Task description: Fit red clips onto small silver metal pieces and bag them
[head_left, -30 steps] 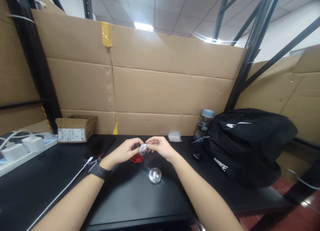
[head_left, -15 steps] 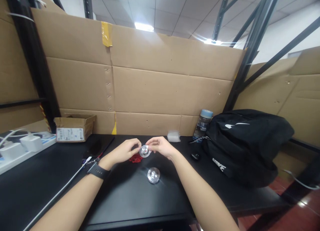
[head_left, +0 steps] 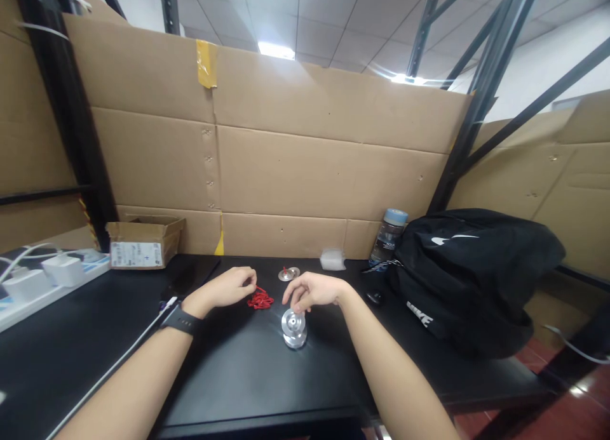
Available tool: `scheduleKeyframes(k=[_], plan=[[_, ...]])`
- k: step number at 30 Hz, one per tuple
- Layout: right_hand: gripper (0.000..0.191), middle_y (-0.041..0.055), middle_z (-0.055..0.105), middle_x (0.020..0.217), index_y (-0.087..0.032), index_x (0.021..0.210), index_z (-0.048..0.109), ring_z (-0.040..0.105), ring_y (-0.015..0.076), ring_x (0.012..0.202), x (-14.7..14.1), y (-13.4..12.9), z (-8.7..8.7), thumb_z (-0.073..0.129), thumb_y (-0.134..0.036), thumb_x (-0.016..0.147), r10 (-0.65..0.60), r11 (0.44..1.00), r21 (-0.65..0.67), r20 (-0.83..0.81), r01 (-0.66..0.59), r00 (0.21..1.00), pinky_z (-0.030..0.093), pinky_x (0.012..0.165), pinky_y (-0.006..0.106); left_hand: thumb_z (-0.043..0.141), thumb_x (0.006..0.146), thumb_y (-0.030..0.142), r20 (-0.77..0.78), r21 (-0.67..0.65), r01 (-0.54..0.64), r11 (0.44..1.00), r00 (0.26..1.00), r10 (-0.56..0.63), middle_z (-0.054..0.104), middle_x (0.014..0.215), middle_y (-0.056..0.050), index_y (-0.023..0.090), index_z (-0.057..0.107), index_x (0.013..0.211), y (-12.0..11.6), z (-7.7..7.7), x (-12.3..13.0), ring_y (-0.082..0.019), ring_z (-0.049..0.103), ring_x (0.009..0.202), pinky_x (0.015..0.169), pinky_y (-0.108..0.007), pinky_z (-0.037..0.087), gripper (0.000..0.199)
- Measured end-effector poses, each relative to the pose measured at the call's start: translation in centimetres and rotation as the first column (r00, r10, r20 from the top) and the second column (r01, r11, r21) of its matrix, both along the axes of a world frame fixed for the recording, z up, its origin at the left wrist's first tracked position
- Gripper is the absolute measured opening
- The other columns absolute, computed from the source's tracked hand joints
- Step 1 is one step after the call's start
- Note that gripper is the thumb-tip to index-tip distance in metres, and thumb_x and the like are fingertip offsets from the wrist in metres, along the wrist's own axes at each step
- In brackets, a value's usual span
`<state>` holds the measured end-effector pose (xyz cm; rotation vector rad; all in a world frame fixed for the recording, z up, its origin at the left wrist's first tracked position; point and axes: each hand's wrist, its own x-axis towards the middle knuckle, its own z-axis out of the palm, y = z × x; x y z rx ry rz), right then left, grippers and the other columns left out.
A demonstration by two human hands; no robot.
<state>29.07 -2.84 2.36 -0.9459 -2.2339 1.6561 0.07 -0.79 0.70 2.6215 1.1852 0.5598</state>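
My right hand (head_left: 317, 291) has its fingertips on the top edge of a shiny silver yo-yo (head_left: 294, 324), tilting it up from the black table. Its two round faces show one above the other. Close to the left, a bundle of red string (head_left: 260, 299) lies on the table. My left hand (head_left: 234, 286), wearing a dark wristband, is closed in a pinch at the string's upper end. Behind my hands lies a thin silver disc piece (head_left: 288, 273) with a small red part standing on it.
A black backpack (head_left: 476, 275) and a water bottle (head_left: 388, 238) stand on the right. A small white packet (head_left: 332, 260) lies at the back. On the left are an open cardboard box (head_left: 143, 244), a power strip (head_left: 90, 272) and a white cable (head_left: 114, 360).
The silver disc piece that both hands held now lies at the back of the table. My right hand has come down to the yo-yo and tilted it; my left has shifted left to the string.
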Motion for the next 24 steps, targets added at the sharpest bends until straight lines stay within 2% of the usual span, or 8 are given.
scheduleKeyframes(k=[5, 14, 19, 24], plan=[[0.054, 0.0022, 0.072, 0.084, -0.017, 0.110, 0.070, 0.066, 0.0120, 0.064, -0.07, 0.36, -0.72, 0.088, -0.040, 0.064, 0.055, 0.998, -0.017, 0.070, -0.054, 0.996, 0.050, 0.057, 0.020, 0.049, 0.083, 0.026, -0.055, -0.045, -0.015, 0.999, 0.998, 0.013, 0.067, 0.078, -0.003, 0.019, 0.062, 0.076, -0.25, 0.02, 0.18, -0.018, 0.060, 0.071, 0.067, -0.027, 0.040, 0.016], [0.053, -0.0009, 0.070, 0.079, -0.017, 0.110, 0.070, 0.063, 0.0097, 0.062, 0.30, 0.16, 0.04, 0.088, -0.036, 0.064, 0.110, 0.994, -0.036, 0.165, -0.105, 0.980, 0.046, 0.056, 0.018, 0.052, 0.078, 0.024, -0.045, -0.032, 0.005, 0.999, 0.999, -0.006, 0.069, 0.075, -0.003, 0.020, 0.065, 0.070, -0.36, 0.01, 0.21, -0.018, 0.061, 0.068, 0.066, -0.027, 0.039, 0.015], [0.051, -0.0025, 0.069, 0.075, -0.017, 0.103, 0.073, 0.062, 0.0092, 0.065, 0.27, 0.32, -0.10, 0.090, -0.034, 0.059, 0.107, 0.993, 0.021, 0.186, -0.113, 0.977, 0.043, 0.061, 0.018, 0.052, 0.078, 0.023, -0.034, -0.035, 0.021, 0.999, 0.999, -0.022, 0.070, 0.077, -0.004, 0.020, 0.065, 0.066, -0.38, 0.03, 0.22, -0.018, 0.061, 0.070, 0.068, -0.027, 0.041, 0.018], [0.051, -0.0026, 0.069, 0.075, -0.016, 0.096, 0.074, 0.063, 0.0102, 0.067, 0.03, 0.21, -0.13, 0.093, -0.036, 0.052, 0.103, 0.994, 0.014, 0.219, -0.109, 0.970, 0.045, 0.064, 0.019, 0.054, 0.078, 0.025, -0.004, -0.039, 0.020, 0.999, 1.000, -0.020, 0.070, 0.081, -0.005, 0.020, 0.066, 0.067, -0.53, 0.15, 0.31, -0.018, 0.062, 0.073, 0.070, -0.027, 0.043, 0.017]])
